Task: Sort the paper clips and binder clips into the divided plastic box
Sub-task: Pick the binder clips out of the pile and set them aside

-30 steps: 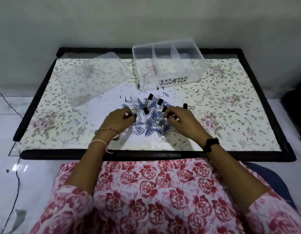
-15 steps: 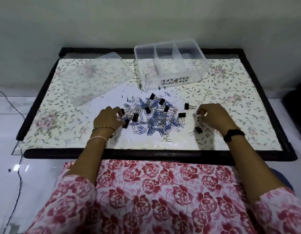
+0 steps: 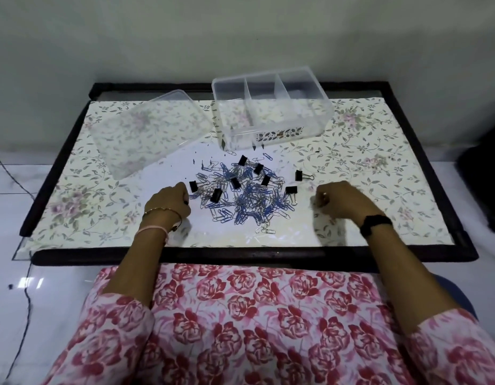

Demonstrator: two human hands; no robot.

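Note:
A loose pile of blue and silver paper clips lies mid-table, with several black binder clips scattered in and around it. The clear divided plastic box stands just behind the pile; its compartments look bare. My left hand rests at the pile's left edge with its fingers curled under, beside one binder clip. A small dark bit shows under its fingertips. My right hand sits right of the pile, apart from it, fingers curled in; what they enclose is hidden.
The box's clear lid lies tilted at the back left. A floral mat covers the black-framed table. The wall rises right behind the box. A dark object stands off the table's right side, and a cable runs along the floor at left.
My right hand has left the pile and drawn away to the right; a binder clip seen beside it half a second ago no longer shows. My left hand has shifted to the pile's left edge.

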